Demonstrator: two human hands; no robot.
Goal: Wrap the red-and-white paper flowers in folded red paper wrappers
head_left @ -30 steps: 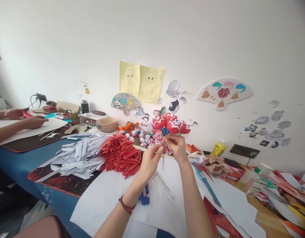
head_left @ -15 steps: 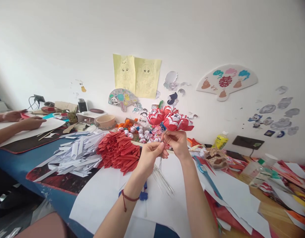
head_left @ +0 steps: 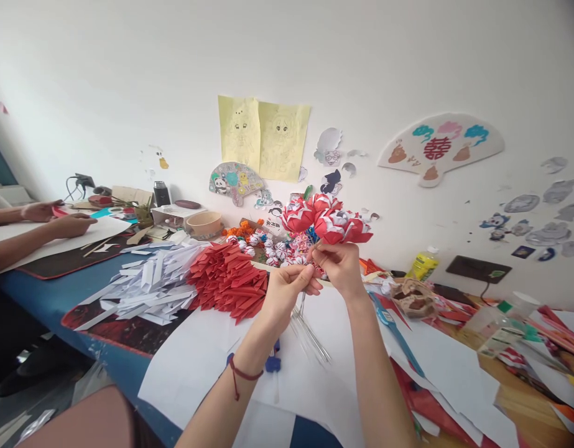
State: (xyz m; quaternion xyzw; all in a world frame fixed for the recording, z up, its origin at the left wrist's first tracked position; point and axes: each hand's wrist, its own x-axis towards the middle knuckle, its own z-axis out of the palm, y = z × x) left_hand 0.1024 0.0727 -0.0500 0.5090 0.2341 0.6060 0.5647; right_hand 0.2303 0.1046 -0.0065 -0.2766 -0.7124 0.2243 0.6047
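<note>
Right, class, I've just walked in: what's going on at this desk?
The left hand and right hand pinch the stems under a bunch of red-and-white flowers, above a white sheet. Wires lie on that sheet. Red strips and white strips are heaped to the left. Farther left, another person's hands are at another paper.

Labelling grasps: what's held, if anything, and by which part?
Red-and-white flower bunch, by its thin stems below the blooms, in left hand and right hand.
</note>
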